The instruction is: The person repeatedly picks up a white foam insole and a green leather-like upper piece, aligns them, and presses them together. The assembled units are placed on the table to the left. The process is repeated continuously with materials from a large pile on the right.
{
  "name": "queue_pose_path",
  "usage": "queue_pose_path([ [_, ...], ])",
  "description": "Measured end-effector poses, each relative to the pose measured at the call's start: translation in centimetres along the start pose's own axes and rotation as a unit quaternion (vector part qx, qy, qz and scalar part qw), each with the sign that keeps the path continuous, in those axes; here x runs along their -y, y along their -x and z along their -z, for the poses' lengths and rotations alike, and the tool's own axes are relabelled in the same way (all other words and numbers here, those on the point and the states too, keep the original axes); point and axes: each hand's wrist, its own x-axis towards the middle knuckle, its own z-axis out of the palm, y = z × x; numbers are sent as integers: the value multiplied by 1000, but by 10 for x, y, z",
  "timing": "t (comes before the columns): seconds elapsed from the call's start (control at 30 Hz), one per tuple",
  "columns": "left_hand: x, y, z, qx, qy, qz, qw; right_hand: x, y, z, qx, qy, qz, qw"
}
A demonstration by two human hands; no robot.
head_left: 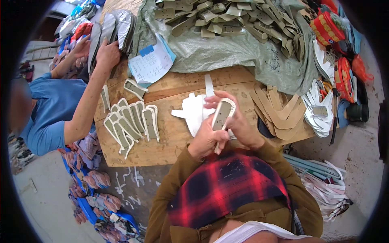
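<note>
Over the table's near edge, my left hand (206, 137) is closed round an olive-green, tongue-shaped piece with a white wrapped edge (221, 115), perhaps a shoe part. Its rounded end points up, and small holes show in its face. My right hand (242, 123) curls round the same piece from the right, fingers at its upper end and far side; its fingertips are partly hidden. Just beyond my hands lies a pile of flat white cut pieces (192, 109). On the table to the left sits a group of similar white-edged olive pieces (127, 121).
A co-worker's hands (106, 54) hold grey sheets (125, 28) at the far left. Bare olive pieces (243, 18) are heaped on a green plastic sheet (210, 52). Written paper (152, 62), tan V-shaped pieces (285, 117) and a white strip bundle (320, 109) lie around the wooden table (158, 154).
</note>
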Motion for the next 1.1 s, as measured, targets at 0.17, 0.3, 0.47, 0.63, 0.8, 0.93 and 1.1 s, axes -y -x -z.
queue_pose_path([
  [0.17,15,2,18,227,245,74,940,15,1,37,53,9,-102,993],
  [0.3,-5,13,-4,45,-86,70,993,18,-2,31,5,90,-139,986],
  [0.47,1,19,6,43,-45,77,995,22,5,17,13,34,-214,976],
  [0.63,-4,20,4,35,-22,97,994,35,6,23,25,64,-207,976],
  [0.8,-3,23,7,40,-34,96,994,12,2,33,27,113,-172,978],
  [0.93,-2,33,17,-4,-1,66,998,5,12,2,19,-22,-197,980],
  [1.1,-37,75,61,-234,-356,-119,897,3,-13,1,43,208,-92,973],
])
